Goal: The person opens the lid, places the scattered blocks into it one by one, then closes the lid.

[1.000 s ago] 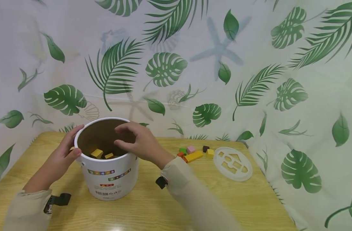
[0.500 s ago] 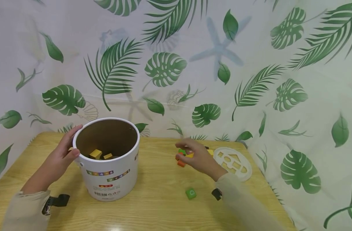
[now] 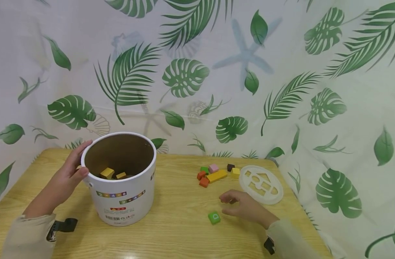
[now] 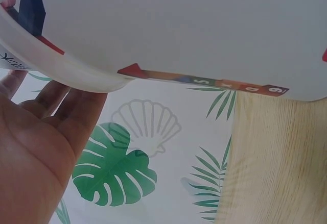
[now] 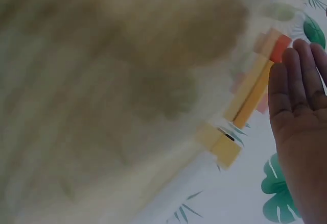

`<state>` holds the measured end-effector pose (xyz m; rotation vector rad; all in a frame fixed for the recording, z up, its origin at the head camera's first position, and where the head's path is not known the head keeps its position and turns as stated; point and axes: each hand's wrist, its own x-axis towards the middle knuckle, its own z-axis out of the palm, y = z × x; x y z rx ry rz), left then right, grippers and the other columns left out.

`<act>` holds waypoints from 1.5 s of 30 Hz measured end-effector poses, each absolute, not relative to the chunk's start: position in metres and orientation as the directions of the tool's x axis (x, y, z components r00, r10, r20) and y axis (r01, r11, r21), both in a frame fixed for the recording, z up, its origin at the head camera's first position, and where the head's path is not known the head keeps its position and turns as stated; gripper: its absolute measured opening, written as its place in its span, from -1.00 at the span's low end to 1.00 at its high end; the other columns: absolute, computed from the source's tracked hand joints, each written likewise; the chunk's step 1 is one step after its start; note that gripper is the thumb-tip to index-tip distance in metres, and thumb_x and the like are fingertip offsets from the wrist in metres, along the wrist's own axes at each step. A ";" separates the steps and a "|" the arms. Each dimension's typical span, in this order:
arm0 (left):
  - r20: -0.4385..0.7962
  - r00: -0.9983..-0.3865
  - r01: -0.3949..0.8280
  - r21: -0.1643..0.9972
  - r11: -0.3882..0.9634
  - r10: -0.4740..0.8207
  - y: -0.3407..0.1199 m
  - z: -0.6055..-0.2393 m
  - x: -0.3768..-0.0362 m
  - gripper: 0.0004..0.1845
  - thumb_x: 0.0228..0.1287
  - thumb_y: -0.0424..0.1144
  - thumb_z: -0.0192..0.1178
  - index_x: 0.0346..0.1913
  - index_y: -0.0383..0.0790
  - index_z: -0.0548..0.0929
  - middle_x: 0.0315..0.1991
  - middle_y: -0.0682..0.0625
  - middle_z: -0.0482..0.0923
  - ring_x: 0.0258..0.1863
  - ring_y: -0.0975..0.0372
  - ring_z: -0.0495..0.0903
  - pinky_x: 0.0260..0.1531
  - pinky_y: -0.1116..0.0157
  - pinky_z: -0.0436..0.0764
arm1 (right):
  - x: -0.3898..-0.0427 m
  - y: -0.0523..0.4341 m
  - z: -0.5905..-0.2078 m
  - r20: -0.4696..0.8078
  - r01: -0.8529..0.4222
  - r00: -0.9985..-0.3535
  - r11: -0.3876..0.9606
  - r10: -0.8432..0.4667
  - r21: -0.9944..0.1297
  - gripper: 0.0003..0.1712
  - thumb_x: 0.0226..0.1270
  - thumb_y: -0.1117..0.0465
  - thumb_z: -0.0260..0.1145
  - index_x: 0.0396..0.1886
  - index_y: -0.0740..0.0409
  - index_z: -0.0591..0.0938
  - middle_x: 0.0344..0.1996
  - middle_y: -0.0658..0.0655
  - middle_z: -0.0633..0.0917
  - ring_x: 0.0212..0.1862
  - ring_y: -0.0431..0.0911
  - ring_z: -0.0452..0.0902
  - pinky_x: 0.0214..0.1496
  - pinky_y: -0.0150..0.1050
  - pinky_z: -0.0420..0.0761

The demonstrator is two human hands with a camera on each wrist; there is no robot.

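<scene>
A white bucket (image 3: 119, 196) stands on the wooden table (image 3: 171, 233) with yellow blocks (image 3: 107, 172) inside it. My left hand (image 3: 75, 166) lies against the bucket's left side at the rim, thumb on the near edge; in the left wrist view its fingers (image 4: 66, 106) are straight under the rim of the bucket (image 4: 179, 25). My right hand (image 3: 229, 202) sits low over the table with loosely bent fingers, holding nothing, just right of a green block (image 3: 214, 217). The right wrist view is blurred and shows straight fingers (image 5: 299, 81) near a yellow bar (image 5: 251, 94).
A cluster of small coloured blocks (image 3: 213, 174) lies beyond my right hand. A round white lid (image 3: 261, 184) with shape cut-outs lies flat at the table's right edge. A leaf-print cloth (image 3: 197, 79) hangs behind and to the right.
My right hand left the bucket's mouth, passed over the block cluster and came down beside the green block, which appeared on the table. The left hand and bucket stayed put.
</scene>
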<state>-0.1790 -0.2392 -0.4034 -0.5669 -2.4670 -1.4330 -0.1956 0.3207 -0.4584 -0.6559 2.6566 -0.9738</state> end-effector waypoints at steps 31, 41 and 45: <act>0.361 -0.905 0.424 0.797 0.430 0.224 -0.239 -0.402 -0.179 -0.21 0.62 -0.12 0.07 0.69 0.09 -0.12 0.55 -0.32 0.09 0.35 -0.32 0.26 0.10 -0.33 0.42 | -0.190 0.311 -0.470 -0.083 -0.442 -0.785 0.650 -0.614 -0.618 -0.79 0.38 0.03 0.46 -0.05 -0.09 0.74 -0.12 -0.19 0.68 -0.01 -0.22 0.60 0.17 -0.21 0.60; 0.367 -0.901 0.432 0.801 0.414 0.230 -0.237 -0.401 -0.178 -0.21 0.62 -0.11 0.06 0.69 0.08 -0.14 0.55 -0.36 0.07 0.37 -0.36 0.23 0.09 -0.44 0.35 | -0.192 0.315 -0.463 -0.046 -0.354 -0.878 0.710 -0.477 -0.609 -0.79 0.37 0.04 0.46 -0.07 -0.07 0.71 -0.11 -0.15 0.70 -0.04 -0.19 0.61 0.05 -0.23 0.64; 0.368 -0.901 0.432 0.813 0.390 0.231 -0.237 -0.403 -0.178 -0.24 0.65 -0.06 0.00 0.69 0.11 -0.13 0.57 -0.34 0.03 0.42 -0.38 0.16 0.12 -0.53 0.26 | -0.197 0.314 -0.451 0.012 -0.330 -0.907 0.691 -0.422 -0.643 -0.79 0.40 0.02 0.44 -0.07 -0.03 0.71 -0.09 -0.09 0.72 0.00 -0.10 0.63 0.06 -0.17 0.67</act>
